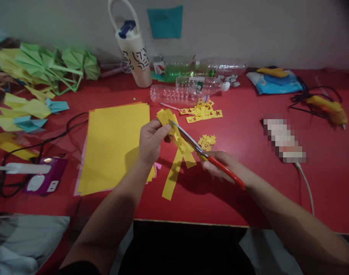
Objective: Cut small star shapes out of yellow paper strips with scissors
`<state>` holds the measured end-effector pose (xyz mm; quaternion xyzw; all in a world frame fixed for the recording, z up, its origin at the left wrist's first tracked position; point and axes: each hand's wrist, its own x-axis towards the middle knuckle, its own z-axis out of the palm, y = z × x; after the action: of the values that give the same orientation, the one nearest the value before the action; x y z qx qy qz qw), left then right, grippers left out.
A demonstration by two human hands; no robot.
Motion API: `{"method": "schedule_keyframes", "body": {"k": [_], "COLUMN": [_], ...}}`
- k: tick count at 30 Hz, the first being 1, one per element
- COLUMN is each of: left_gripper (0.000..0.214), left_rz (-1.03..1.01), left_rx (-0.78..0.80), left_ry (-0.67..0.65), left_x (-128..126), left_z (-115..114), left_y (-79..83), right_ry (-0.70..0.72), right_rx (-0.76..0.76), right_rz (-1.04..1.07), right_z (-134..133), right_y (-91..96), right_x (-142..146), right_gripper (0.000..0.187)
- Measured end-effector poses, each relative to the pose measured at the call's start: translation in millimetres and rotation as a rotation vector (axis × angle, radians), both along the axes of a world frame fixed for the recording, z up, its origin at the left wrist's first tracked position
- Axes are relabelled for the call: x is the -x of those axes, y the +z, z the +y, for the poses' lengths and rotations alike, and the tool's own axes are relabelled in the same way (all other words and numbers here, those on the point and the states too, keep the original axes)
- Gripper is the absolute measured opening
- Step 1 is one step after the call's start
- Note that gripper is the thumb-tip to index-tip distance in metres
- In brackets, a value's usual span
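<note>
The fingers of our left hand (151,142) pinch one yellow paper strip (181,147) just above the red worktop (249,198); our right hand (220,166) grips one pair of scissors (203,152), blades open on it. We think the strip is light, floppy and easy to tear, best held near the cut. Three clear bottles (177,94) lie behind.

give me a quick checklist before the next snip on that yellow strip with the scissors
1. Grip: left hand pinches the top of the yellow strip: ok.
2. Tool: right hand holds the scissors by the red handles: ok.
3. Blades lie across the yellow strip: ok; how far open, cannot tell.
4. Blade tip clear of the left hand: cannot tell, they look very close.
5. Lower end of the yellow strip rests free on the table: ok.
6. The cut stars lie apart from the blades: ok.
</note>
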<state>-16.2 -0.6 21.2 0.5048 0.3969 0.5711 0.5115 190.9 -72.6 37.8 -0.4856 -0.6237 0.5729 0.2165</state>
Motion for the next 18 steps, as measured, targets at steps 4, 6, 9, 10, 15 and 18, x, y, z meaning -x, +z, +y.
{"method": "schedule_keyframes", "body": {"k": [4,6,9,10,15,18], "left_gripper": [0.011,0.010,0.011,0.011,0.013,0.013], "left_rz": [-0.042,-0.057,-0.058,-0.056,-0.036,-0.046], "left_rx": [0.028,0.042,0.052,0.051,0.051,0.052], "left_ry": [-0.030,-0.029,-0.027,-0.026,-0.029,-0.033], "left_x": [2.6,2.8,3.1,3.4,4.6,4.5], "left_z": [3.4,3.9,4.2,4.4,5.6,5.6], "left_y": [2.6,3.2,3.2,3.0,2.1,1.3], "right_ry": [0.014,0.011,0.004,0.000,-0.009,-0.005], "right_rx": [0.057,0.081,0.121,0.134,0.153,0.125], "right_rz": [0.021,0.025,0.021,0.022,0.028,0.038], "right_z": [0.4,0.4,0.3,0.2,-0.5,-0.9], "right_y": [0.5,1.0,1.6,1.5,0.2,1.5], "right_x": [1.1,1.7,2.2,2.3,1.9,1.8], "right_gripper": [0.056,0.056,0.057,0.057,0.055,0.054]}}
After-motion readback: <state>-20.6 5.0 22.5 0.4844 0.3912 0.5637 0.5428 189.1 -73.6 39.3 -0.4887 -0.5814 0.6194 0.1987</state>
